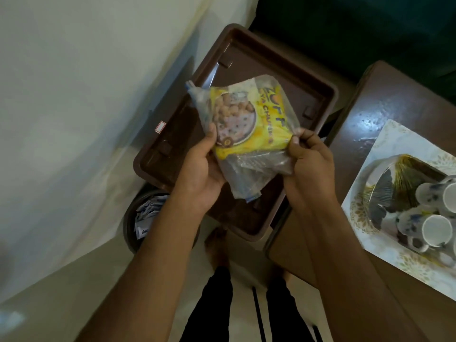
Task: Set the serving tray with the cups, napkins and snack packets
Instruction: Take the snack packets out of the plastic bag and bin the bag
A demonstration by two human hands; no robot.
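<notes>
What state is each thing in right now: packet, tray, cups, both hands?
Snack packet: yellow, inside a clear bag, held above the tray.
Brown tray: holds nothing visible.
Cups: grouped on the side table, not on the tray.
Left hand: gripping the bag's left edge.
Right hand: pinching its right edge.

Bin (133, 218) w/ paper bits at 7 o'clock. Brown table (385, 99) at 3. White wall (74, 95) at 10. Dark sofa (357, 28) at 1.

Snack packet (249, 119) above tray (320, 95); cups (436, 228) right, bin (130, 218) left
</notes>
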